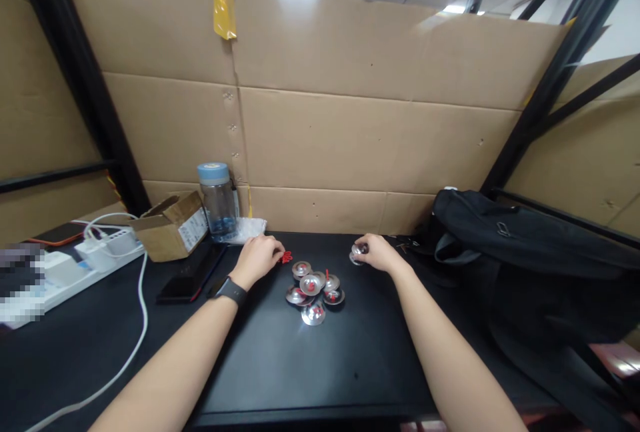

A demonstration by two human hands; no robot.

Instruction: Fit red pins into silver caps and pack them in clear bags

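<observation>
A loose heap of small metal finger cymbals, silvery domed discs with red bits at their centres, lies on the black tabletop between my hands. My left hand, with a dark watch on its wrist, is closed at the heap's far left, its fingertips pinching a little bundle of red cord. To the right of the heap, my right hand grips a single finger cymbal by its edge, at the table's surface. The fingers hide part of that cymbal.
At the left stand an open cardboard box, a blue-lidded bottle and a white power strip with a trailing cable. A dark phone lies before the box. A black bag fills the right side; a cardboard wall closes the back.
</observation>
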